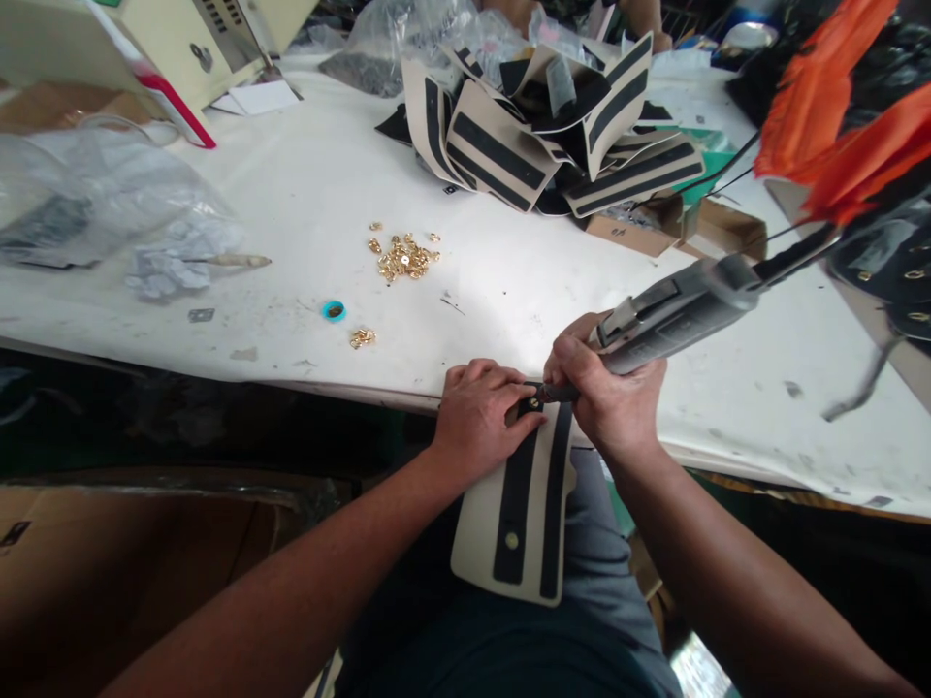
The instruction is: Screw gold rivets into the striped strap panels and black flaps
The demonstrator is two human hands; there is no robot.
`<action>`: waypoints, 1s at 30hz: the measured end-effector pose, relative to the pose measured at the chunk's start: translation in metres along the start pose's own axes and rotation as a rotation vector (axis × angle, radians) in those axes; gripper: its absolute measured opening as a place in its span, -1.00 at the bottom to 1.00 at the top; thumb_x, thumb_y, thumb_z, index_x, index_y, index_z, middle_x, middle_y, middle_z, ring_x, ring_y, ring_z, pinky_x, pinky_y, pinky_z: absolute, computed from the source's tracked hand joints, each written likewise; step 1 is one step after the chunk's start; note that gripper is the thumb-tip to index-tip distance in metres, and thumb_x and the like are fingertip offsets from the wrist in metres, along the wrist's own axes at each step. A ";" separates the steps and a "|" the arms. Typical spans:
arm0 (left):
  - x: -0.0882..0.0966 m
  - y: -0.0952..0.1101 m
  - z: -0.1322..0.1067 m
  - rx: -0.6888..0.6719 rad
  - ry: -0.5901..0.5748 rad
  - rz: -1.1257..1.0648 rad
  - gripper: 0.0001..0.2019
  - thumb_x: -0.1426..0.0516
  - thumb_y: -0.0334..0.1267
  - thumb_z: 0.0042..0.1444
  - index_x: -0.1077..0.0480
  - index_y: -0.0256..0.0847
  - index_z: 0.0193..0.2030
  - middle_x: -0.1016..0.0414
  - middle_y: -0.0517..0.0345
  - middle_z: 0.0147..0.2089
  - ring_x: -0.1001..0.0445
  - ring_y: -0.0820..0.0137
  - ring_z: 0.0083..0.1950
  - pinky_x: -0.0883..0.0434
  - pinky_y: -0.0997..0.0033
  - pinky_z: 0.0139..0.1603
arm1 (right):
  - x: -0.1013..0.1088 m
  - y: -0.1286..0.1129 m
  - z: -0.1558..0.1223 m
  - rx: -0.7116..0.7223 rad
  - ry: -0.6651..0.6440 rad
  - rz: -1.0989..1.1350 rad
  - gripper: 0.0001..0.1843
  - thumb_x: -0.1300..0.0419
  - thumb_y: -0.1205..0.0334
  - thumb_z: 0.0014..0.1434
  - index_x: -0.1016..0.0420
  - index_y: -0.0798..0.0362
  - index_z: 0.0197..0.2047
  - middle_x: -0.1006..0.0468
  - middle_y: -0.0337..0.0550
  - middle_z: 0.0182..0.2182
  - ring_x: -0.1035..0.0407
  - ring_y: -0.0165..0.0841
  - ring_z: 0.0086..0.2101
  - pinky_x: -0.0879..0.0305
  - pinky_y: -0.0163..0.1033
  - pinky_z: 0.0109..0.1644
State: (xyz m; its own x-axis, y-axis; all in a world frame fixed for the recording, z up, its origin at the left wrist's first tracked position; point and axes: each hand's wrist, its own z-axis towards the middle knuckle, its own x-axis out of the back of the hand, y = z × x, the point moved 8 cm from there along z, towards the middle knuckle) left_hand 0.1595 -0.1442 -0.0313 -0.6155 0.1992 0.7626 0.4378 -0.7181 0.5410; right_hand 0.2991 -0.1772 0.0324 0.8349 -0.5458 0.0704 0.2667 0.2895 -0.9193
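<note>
My right hand (615, 393) is wrapped round a grey electric screwdriver (680, 310), tilted with its tip down at a small gold fitting (534, 402) on a black strip. The strip lies on a beige panel (480, 543), which hangs over the table's front edge toward my lap. My left hand (480, 417) grips the panel's upper end, thumb and forefinger on either side of the fitting. A second round, pale gold piece (512, 541) shows near the strip's lower end. Fingers partly hide the panel's top.
Loose gold fittings (405, 258) are heaped mid-table, with a smaller cluster (362, 337) and a blue cap (334, 310) nearer. Similar striped panels (501, 150) are piled behind, beside cardboard boxes (632, 233). An awl (237, 261) lies left. Orange cloth (815, 116) hangs at right.
</note>
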 end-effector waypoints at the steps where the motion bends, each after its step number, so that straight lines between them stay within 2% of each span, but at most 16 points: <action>1: 0.000 0.000 0.000 0.001 -0.003 0.002 -0.71 -0.42 -0.03 0.15 -0.64 -0.01 -0.02 -0.69 0.23 0.09 -0.47 0.13 0.19 -0.28 -0.03 0.14 | -0.002 -0.001 0.001 0.006 -0.019 -0.013 -0.69 -0.42 0.12 0.22 -0.46 0.00 -0.48 -0.45 -0.26 -0.54 -0.35 -0.37 -0.54 -0.38 -0.26 -0.50; 8: -0.003 0.000 -0.001 0.002 -0.022 0.039 -0.71 -0.35 0.04 0.24 -0.64 0.03 0.02 -0.69 0.16 0.06 -0.46 0.10 0.19 -0.27 -0.05 0.11 | -0.013 -0.010 0.004 0.096 -0.146 0.021 -0.66 -0.41 0.20 0.18 -0.39 0.00 -0.52 -0.45 -0.26 -0.54 -0.36 -0.37 -0.53 -0.38 -0.24 -0.50; 18: -0.003 -0.003 -0.001 0.035 -0.025 0.011 -0.76 -0.30 0.03 0.28 -0.64 0.04 -0.01 -0.68 0.17 0.08 -0.45 0.11 0.22 -0.28 -0.05 0.16 | -0.022 0.000 0.008 0.046 -0.329 0.144 -0.75 -0.33 0.20 0.26 -0.40 -0.06 -0.43 -0.43 -0.29 -0.55 -0.32 -0.37 -0.57 -0.33 -0.21 -0.56; 22: -0.003 -0.004 0.000 0.048 -0.033 -0.006 -0.77 -0.29 0.02 0.29 -0.64 0.05 -0.01 -0.69 0.20 0.09 -0.46 0.12 0.22 -0.28 -0.05 0.17 | -0.024 0.003 0.010 0.010 -0.344 0.191 -0.73 -0.37 0.15 0.24 -0.37 -0.08 -0.40 -0.44 -0.30 -0.53 -0.34 -0.35 -0.56 -0.33 -0.19 -0.57; 27: -0.004 -0.005 0.000 0.059 -0.043 -0.003 -0.77 -0.29 0.01 0.28 -0.64 0.05 0.00 -0.69 0.19 0.12 -0.45 0.11 0.23 -0.27 -0.07 0.18 | -0.026 0.001 0.006 0.044 -0.379 0.244 -0.74 -0.40 0.16 0.25 -0.40 -0.08 -0.36 -0.47 -0.29 -0.50 -0.41 -0.33 -0.53 -0.37 -0.18 -0.53; 30: -0.003 -0.005 -0.001 0.061 -0.027 0.002 -0.76 -0.30 0.02 0.27 -0.65 0.03 -0.02 -0.69 0.19 0.13 -0.46 0.11 0.22 -0.28 -0.06 0.18 | -0.015 0.002 0.001 0.067 -0.294 0.243 -0.73 -0.45 0.06 0.23 -0.44 -0.08 -0.31 -0.44 -0.31 -0.50 -0.42 -0.32 -0.51 -0.40 -0.18 -0.49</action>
State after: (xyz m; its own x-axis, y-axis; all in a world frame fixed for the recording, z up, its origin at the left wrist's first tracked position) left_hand 0.1588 -0.1417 -0.0360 -0.5969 0.2163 0.7726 0.4789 -0.6766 0.5593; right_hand 0.2875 -0.1673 0.0298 0.9775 -0.2090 -0.0299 0.0665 0.4392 -0.8959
